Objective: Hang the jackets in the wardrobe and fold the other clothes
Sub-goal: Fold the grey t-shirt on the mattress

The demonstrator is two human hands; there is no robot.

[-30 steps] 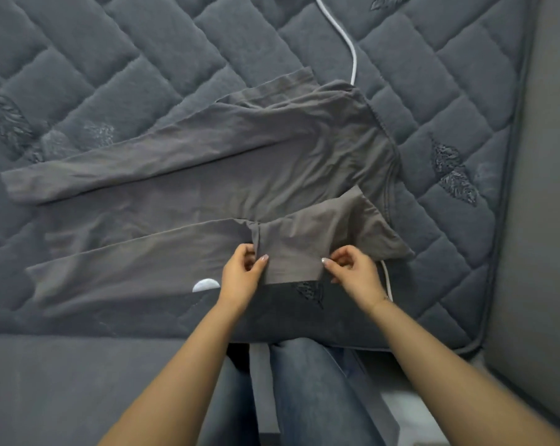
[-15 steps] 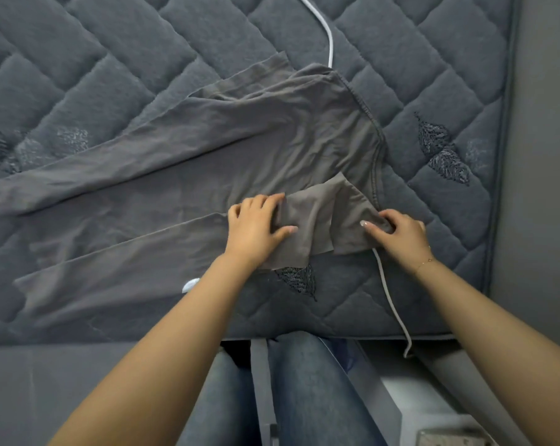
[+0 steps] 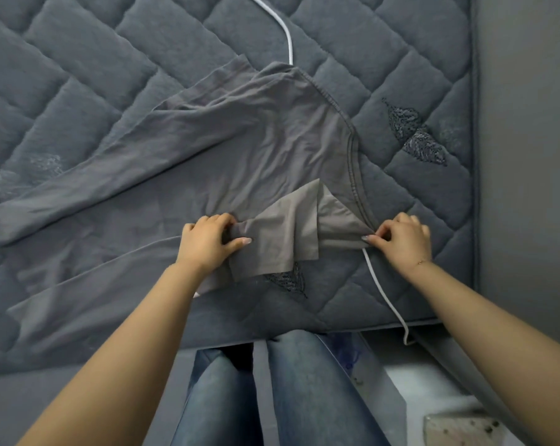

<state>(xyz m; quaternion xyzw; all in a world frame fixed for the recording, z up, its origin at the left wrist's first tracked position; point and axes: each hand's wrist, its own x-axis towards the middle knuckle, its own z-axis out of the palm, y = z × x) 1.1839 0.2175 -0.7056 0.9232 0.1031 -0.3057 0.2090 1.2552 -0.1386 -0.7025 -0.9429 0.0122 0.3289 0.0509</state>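
Grey shirt (image 3: pixel 240 149) flat on quilted mattress (image 3: pixel 111 59), both hands pinching folded sleeve (image 3: pixel 285 239)

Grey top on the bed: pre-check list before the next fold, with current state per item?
1. Left hand grips the folded-in flap at its left end: ok.
2. Right hand pinches the flap's right corner by the neckline: ok.
3. Grey top lies flat on the quilted bed cover: not ok, creases across the body.
4. White cable clear of the garment: not ok, it runs under the top and comes out below the right hand.
5. Long sleeves laid out to the left, not bunched: ok.
6. Flap edges aligned: not ok, its layers are offset.
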